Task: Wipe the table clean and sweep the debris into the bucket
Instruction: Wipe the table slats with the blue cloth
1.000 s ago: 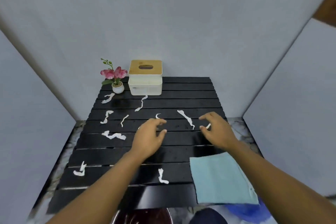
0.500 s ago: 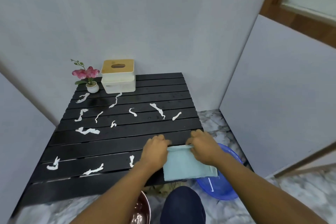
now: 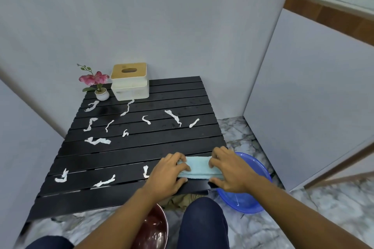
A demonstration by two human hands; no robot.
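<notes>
A light blue cloth [image 3: 199,169], folded into a narrow band, lies at the near right corner of the black slatted table [image 3: 162,147]. My left hand [image 3: 169,172] grips its left end and my right hand [image 3: 230,170] its right end. Several white paper scraps [image 3: 173,117] lie scattered over the slats, one [image 3: 145,171] right beside my left hand. A blue plastic basin [image 3: 245,194] sits on the floor beneath the table's right corner, partly hidden by my right hand. A dark red metal bucket [image 3: 154,230] stands on the floor below the table's near edge.
A white tissue box with a wooden lid [image 3: 130,82] and a small potted pink orchid [image 3: 97,84] stand at the table's far left. Grey panels wall in the left, back and right. The floor is marble. My knee [image 3: 202,222] is between bucket and basin.
Both hands drew back from the table's middle to the cloth and folded it from a flat square into a narrow band. The camera view swung right, revealing the blue basin.
</notes>
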